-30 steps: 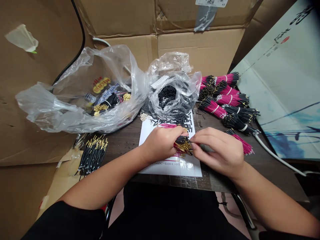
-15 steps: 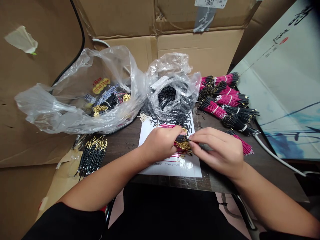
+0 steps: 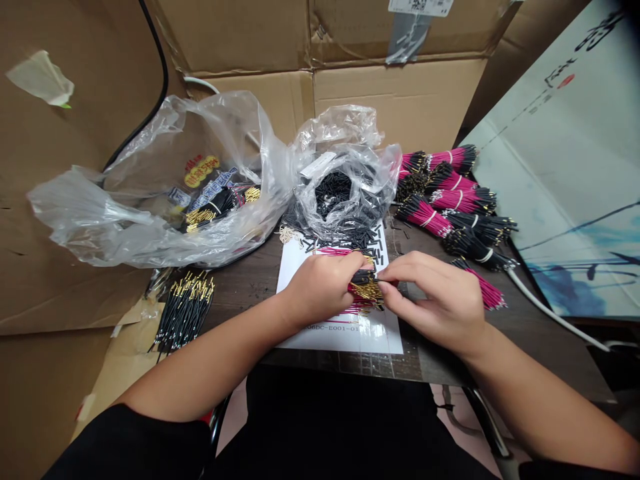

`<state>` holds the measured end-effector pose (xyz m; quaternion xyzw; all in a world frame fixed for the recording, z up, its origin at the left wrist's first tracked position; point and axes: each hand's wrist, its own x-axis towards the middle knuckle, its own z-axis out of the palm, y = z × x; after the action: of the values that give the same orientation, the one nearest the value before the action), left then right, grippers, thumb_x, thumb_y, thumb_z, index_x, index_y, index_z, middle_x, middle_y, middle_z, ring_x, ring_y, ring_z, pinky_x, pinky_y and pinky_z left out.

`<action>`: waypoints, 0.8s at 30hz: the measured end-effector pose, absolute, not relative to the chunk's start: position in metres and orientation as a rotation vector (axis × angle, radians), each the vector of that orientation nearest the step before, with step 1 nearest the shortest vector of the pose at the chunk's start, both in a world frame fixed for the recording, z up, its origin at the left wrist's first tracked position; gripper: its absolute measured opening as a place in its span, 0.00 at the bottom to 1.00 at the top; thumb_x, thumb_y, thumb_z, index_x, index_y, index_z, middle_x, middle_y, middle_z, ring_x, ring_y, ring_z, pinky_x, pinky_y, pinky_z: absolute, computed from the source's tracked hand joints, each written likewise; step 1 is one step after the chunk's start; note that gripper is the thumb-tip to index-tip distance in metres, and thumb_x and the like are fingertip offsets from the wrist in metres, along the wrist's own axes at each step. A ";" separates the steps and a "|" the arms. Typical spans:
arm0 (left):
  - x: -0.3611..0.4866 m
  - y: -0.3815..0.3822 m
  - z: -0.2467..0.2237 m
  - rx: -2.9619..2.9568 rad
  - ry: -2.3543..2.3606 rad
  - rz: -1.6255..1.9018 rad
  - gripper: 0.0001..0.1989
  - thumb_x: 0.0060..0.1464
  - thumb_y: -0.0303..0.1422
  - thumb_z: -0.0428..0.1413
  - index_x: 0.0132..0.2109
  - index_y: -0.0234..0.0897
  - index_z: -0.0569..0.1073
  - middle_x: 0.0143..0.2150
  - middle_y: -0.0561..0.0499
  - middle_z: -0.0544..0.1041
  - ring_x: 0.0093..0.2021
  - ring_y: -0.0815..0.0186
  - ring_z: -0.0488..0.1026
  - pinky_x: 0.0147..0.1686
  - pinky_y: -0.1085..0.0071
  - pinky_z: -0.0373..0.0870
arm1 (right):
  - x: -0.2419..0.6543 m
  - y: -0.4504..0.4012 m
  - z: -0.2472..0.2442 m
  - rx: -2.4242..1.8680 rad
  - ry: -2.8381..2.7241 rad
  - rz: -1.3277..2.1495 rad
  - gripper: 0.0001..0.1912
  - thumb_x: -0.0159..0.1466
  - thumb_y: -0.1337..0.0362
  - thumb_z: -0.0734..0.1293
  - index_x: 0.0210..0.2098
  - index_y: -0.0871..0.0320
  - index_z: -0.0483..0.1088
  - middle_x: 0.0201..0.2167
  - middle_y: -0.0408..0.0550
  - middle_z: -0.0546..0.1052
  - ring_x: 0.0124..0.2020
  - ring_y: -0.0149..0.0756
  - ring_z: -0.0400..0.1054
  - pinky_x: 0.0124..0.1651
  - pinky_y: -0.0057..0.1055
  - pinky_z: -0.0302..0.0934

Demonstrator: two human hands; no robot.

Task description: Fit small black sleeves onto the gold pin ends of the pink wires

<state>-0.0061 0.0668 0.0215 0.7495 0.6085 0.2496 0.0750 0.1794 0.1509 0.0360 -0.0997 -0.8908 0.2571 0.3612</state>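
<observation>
My left hand (image 3: pixel 320 285) is closed around black wires (image 3: pixel 362 276), whose ends stick out between thumb and fingers. Right at those ends, my right hand (image 3: pixel 437 300) pinches a small dark piece, probably a black sleeve, between thumb and forefinger; the fingers hide most of it. Just below lie gold-tipped pink wires (image 3: pixel 369 292) on a white printed sheet (image 3: pixel 383 341). Loose black sleeves (image 3: pixel 367 237) are scattered behind my hands, in front of an open clear bag (image 3: pixel 387 167) full of the same sleeves.
Tied bundles of pink and black wires (image 3: pixel 460 200) are piled at the right. A large plastic bag (image 3: pixel 125 227) with gold-tipped wires stands at the left, and more black wires (image 3: pixel 185 313) lie in front of it. Cardboard (image 3: pixel 395 100) walls the back; a white cable (image 3: pixel 555 317) crosses the right side.
My right hand's fingers have shifted very slightly at the wire ends. My left hand keeps its grip in the same place.
</observation>
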 end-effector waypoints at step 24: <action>-0.005 0.066 0.016 2.265 1.573 1.111 0.08 0.55 0.35 0.57 0.40 0.36 0.70 0.32 0.54 0.77 0.30 0.72 0.74 0.31 0.77 0.66 | 0.181 0.146 0.041 -0.188 -2.257 0.628 0.14 0.55 0.75 0.70 0.41 0.59 0.71 0.35 0.47 0.78 0.36 0.32 0.73 0.41 0.29 0.70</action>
<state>-0.0052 0.0656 0.0164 0.7592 0.5272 0.3724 0.0844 0.1814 0.1465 0.0414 -0.0737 -0.8861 0.2467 0.3855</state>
